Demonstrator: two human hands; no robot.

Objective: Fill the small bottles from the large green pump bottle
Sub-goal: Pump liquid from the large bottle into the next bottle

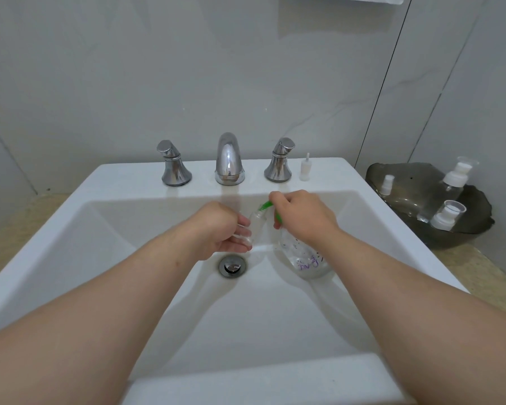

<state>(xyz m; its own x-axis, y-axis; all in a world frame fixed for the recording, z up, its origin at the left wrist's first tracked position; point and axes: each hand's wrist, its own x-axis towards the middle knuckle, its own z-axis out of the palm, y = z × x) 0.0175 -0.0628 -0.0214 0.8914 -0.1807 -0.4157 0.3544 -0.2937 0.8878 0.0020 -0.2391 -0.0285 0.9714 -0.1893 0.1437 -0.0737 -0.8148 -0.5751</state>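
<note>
Over sink (123, 176), small bottle (257, 222) was gripped by left hand (221, 229); green head (265, 204) of pump bottle (307, 261) was clamped by right hand (301, 214).

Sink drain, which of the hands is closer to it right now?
Left. The left hand, gripping the small clear bottle, is just behind the drain; the right hand, on the green pump, is farther off to the drain's right.
</note>
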